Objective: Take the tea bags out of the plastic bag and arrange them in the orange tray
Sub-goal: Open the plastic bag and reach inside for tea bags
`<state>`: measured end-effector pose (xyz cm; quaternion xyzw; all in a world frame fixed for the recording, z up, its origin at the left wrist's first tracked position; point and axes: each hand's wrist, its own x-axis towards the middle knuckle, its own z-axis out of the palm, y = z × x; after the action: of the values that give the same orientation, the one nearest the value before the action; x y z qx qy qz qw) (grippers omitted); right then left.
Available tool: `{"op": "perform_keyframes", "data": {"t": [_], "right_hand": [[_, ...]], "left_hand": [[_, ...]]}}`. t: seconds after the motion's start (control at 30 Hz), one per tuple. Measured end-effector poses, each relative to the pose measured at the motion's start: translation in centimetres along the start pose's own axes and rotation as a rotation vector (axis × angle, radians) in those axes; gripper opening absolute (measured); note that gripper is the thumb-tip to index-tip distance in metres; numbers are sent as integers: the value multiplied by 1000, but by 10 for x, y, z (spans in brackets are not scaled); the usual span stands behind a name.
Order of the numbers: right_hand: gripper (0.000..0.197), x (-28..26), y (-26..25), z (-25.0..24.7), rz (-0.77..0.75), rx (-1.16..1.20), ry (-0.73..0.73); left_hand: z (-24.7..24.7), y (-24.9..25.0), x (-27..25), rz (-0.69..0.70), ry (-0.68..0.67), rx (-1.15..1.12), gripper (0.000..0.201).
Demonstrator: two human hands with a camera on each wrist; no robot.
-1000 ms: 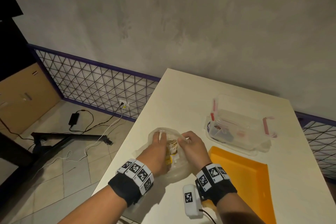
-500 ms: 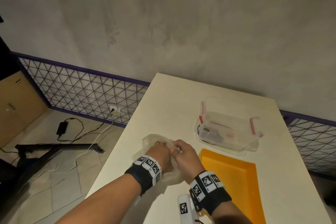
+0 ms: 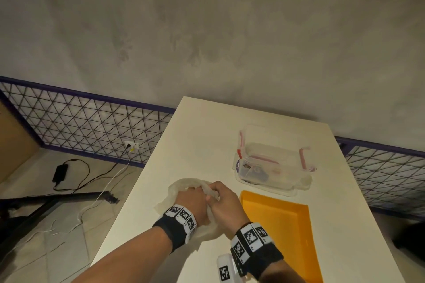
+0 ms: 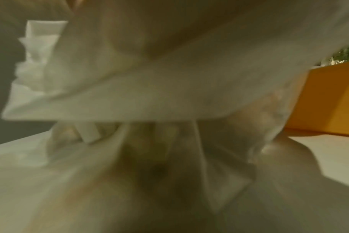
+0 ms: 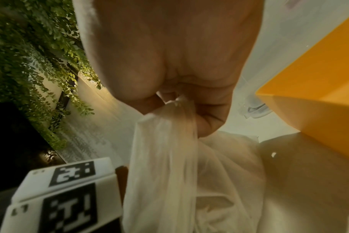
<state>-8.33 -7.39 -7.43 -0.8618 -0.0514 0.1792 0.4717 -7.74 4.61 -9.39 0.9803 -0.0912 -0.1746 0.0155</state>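
Note:
A thin translucent plastic bag (image 3: 178,190) lies on the white table (image 3: 207,135), left of the orange tray (image 3: 282,225). My right hand (image 3: 222,200) pinches the bag's bunched rim; the right wrist view shows the film (image 5: 169,157) hanging from its curled fingers (image 5: 207,123). My left hand (image 3: 194,200) is pushed into the bag's mouth beside it, its fingers hidden by film. The left wrist view is blurred and filled by the bag (image 4: 169,94), with the tray's wall (image 4: 329,97) at the right. No tea bag shows clearly. The tray's visible part holds nothing.
A clear lidded container (image 3: 271,163) with red clips stands behind the tray, holding small items. The table's left edge (image 3: 138,181) runs close to the bag. On the floor to the left lie cables and a black stand (image 3: 46,202). A grey wall is behind.
A second ago both hands held the bag's mouth apart, with yellow tea bags showing. The hands have since come together, my left hand has gone into the bag, and the tea bags are hidden.

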Motion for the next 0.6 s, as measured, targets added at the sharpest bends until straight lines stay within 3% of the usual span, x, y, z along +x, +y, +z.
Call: {"op": "perform_keyframes", "data": {"t": [0.1, 0.4, 0.6], "right_hand": [[20, 0, 1, -1, -2, -8, 13], [22, 5, -2, -1, 10, -37, 28], [22, 4, -4, -2, 14, 21, 44]], "left_hand": [[-2, 0, -2, -27, 29, -32, 28], [0, -4, -8, -16, 10, 40, 54], [-8, -13, -10, 22, 23, -55, 36]]}}
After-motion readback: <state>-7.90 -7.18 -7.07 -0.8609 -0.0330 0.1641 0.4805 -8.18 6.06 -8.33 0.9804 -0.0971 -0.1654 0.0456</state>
